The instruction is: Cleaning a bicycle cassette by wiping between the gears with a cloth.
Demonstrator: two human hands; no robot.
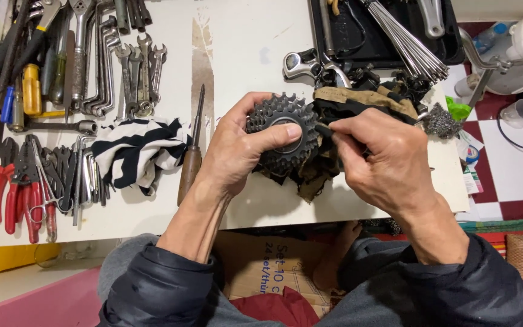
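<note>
The left hand (243,145) grasps a black multi-sprocket freewheel (282,130), thumb pressed across its centre, fingers wrapped behind the teeth. The freewheel is held just above the white worktop (249,42), directly over a soiled brown rag (310,175). The right hand (382,157) is clenched on a thin dark tool (325,130) whose tip touches the freewheel's right edge, between the sprockets. Judged from this, cleaning is in progress: the sprockets look dark and greasy, so most remains. Left of the freewheel lie a wooden-handled screwdriver (192,151), a striped cloth (137,151) and spanners (140,72). Above it sits a black tray (388,57).
</note>
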